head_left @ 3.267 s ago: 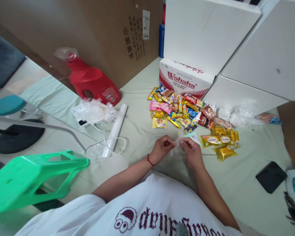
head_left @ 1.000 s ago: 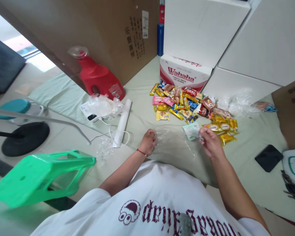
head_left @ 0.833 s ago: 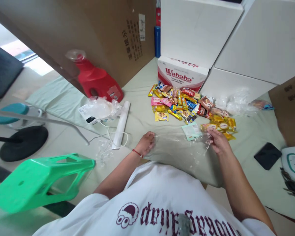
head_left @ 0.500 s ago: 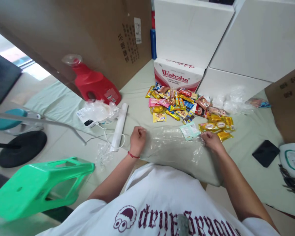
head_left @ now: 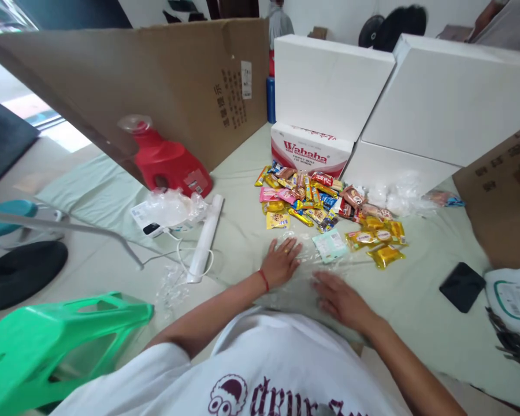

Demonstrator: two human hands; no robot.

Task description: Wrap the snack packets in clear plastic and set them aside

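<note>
A clear plastic bag (head_left: 281, 297) lies spread on the cloth-covered table in front of me. My left hand (head_left: 281, 261) rests flat on it with the fingers spread. My right hand (head_left: 343, 297) is over the bag's right part, fingers stretched and a little blurred; whether it touches the film I cannot tell. Just beyond my hands a pale green printed packet (head_left: 330, 245) lies at the bag's far edge. Past it sits a heap of wrapped snacks (head_left: 303, 193), with yellow-wrapped snack packs (head_left: 385, 255) at its right side.
Behind the snacks stand a Wahaha box (head_left: 307, 151) and white boxes (head_left: 329, 86). Crumpled clear plastic (head_left: 403, 193) lies right, near a dark flat object (head_left: 462, 287). On the left are a red jug (head_left: 173, 159), a white bar (head_left: 205, 240) with a cable, and a green stool (head_left: 69, 329).
Both hands have let go of the bag's sides and come inward, fingers now stretched out over the film. The camera view has tilted upward, showing more of the room behind.
</note>
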